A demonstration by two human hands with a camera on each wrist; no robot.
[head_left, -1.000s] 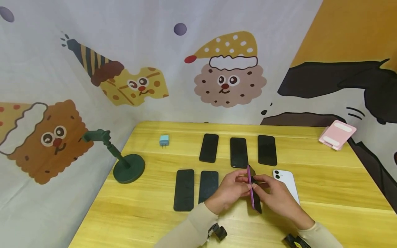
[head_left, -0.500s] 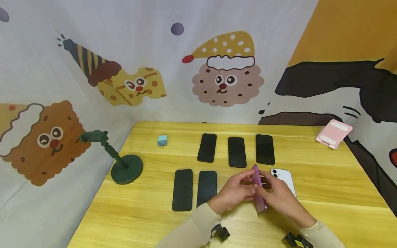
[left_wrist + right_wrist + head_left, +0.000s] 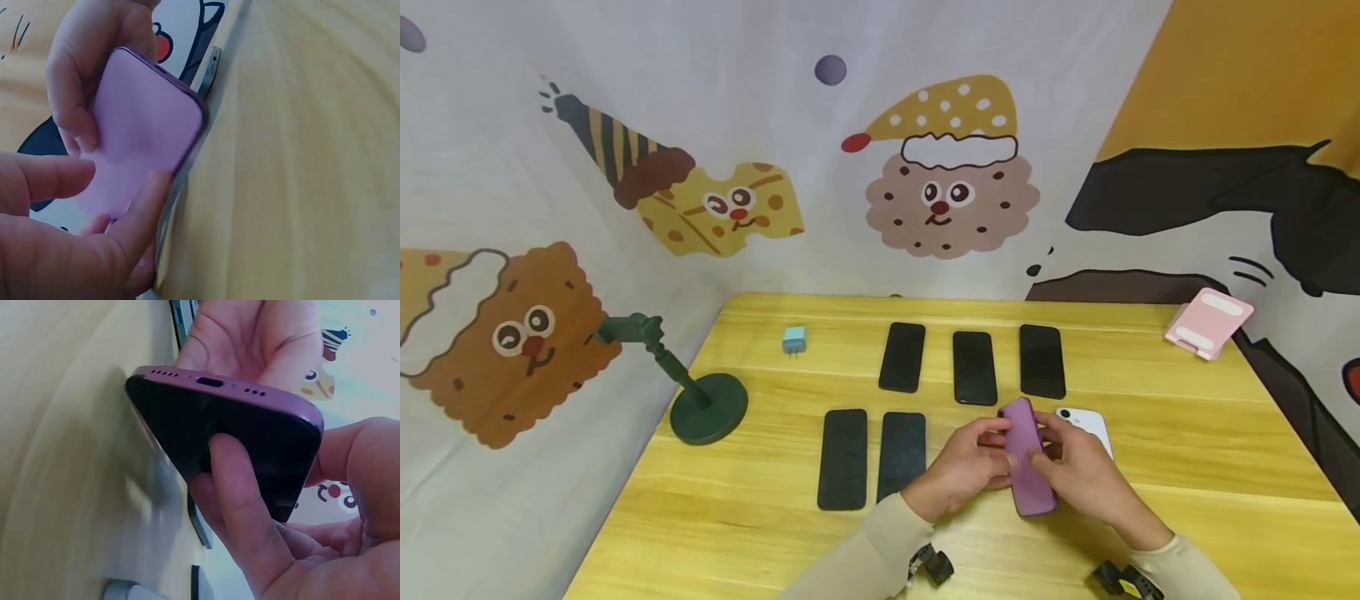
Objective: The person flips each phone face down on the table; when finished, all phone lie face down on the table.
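A purple phone point(image 3: 1024, 435) is held between my two hands above the wooden table, its purple back turned up in the head view. My right hand point(image 3: 1081, 473) grips its right edge, with the thumb over the back. In the right wrist view a fingertip of that hand lies on the dark screen point(image 3: 275, 447), and the charging port shows at the phone's end. From the other side my left hand point(image 3: 962, 468) holds the left edge. A white phone point(image 3: 1092, 425) lies face down behind my right hand, partly covered by it.
Three dark phones point(image 3: 974, 367) lie in a back row. Two more dark phones point(image 3: 842, 460) lie at the front left, one partly behind my left hand. A green lamp-like stand point(image 3: 707, 408), a blue charger plug point(image 3: 793, 339) and a pink folding stand point(image 3: 1210, 323) sit around the table point(image 3: 737, 517).
The purple phone has turned in my hands: first edge-on with its dark screen partly showing to the right, now with its purple back facing up. Both hands keep hold of it.
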